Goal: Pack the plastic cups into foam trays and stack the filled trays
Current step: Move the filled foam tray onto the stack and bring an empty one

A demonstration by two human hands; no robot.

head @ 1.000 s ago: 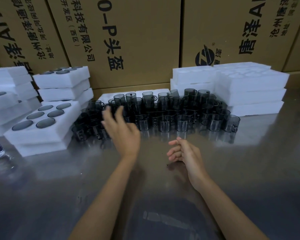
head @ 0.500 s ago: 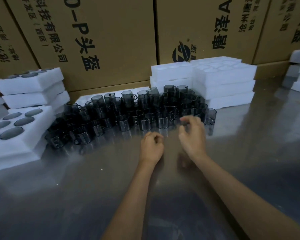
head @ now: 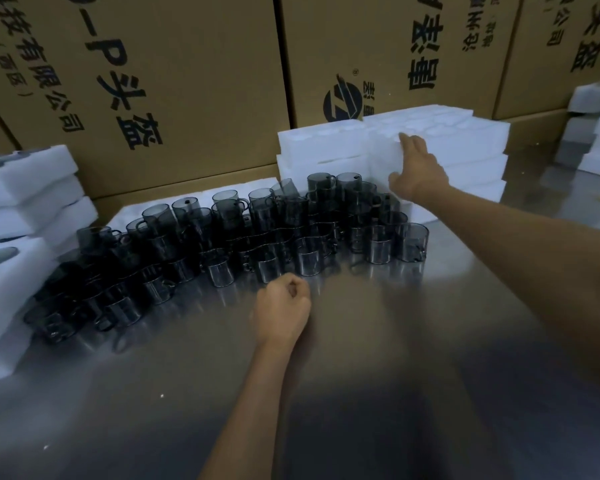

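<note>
Brown cardboard boxes (head: 187, 98) back a shiny grey metal table (head: 395, 375). Smoky transparent plastic cups (head: 257, 233) crowd mid-frame. At upper right, the right hand (head: 417, 173) touches a stack of white foam trays (head: 465, 147), fingers spread. The left hand (head: 282, 308) is fisted, empty, just below the cups.

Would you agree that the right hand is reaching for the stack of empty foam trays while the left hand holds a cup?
Not quite: in the head view the left hand is a closed fist on the table, holding nothing. The right hand does reach the empty foam trays.
</note>
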